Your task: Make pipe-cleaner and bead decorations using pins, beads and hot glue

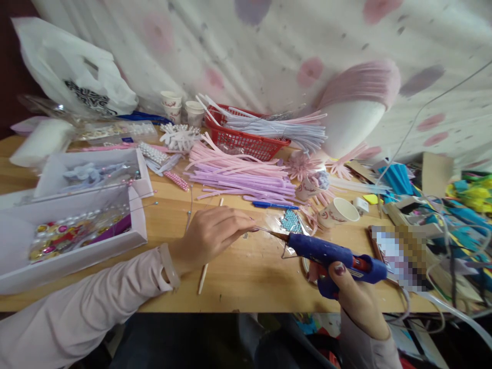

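Note:
My right hand [351, 289] is wrapped round the handle of a blue glue gun [323, 251], its brown nozzle pointing left. My left hand [215, 236] is closed in a pinch on a thin wire [262, 228], whose end reaches the nozzle tip; whether they touch I cannot tell. Behind the nozzle, turquoise beads [291, 221] lie on a small clear bag. A wooden stick [203, 277] rests on the table beneath my left wrist. Further back is a blue pen [274, 205].
White boxes [144, 215] of beads and ornaments stand on the left. Pink and purple pipe cleaners [242, 179] lie in front of a red basket [246, 141]. A paper cup [338, 212], a phone [392, 251] and tangled cables are on the right. The table's front edge [261, 310] is close.

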`<state>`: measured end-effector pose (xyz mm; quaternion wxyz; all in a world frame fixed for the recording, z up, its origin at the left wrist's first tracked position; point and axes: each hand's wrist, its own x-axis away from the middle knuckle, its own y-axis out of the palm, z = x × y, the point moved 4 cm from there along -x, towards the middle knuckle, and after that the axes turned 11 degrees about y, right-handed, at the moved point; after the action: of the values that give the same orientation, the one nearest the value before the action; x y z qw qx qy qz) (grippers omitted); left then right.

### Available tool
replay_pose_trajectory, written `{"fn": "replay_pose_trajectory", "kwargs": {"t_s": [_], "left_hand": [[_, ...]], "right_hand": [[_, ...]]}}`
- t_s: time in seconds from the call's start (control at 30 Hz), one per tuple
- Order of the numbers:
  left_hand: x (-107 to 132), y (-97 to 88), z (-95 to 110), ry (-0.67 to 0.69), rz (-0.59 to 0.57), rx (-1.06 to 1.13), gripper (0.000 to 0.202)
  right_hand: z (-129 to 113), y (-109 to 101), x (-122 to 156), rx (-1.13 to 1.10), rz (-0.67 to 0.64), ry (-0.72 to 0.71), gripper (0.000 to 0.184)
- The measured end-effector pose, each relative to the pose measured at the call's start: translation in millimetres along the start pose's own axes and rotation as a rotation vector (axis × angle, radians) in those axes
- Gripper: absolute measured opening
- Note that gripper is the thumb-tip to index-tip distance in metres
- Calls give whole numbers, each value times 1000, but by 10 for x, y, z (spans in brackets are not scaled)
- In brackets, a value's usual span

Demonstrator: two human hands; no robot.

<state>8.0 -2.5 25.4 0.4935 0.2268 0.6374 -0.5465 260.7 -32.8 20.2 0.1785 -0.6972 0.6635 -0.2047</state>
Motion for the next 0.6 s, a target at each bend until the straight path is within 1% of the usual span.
{"fn": "replay_pose_trajectory", "kwargs": {"t_s": [0.27,0.4,0.6], "left_hand": [[-3,3,1,0,3,10,8],[-2,2,2,3,9,12,7],[-5,-3,7,-2,2,-1,7]], "right_hand": [[56,6,-11,-30,14,42,60],[39,8,-9,-48,26,47,59],[4,22,-5,-56,6,20,61]]}}
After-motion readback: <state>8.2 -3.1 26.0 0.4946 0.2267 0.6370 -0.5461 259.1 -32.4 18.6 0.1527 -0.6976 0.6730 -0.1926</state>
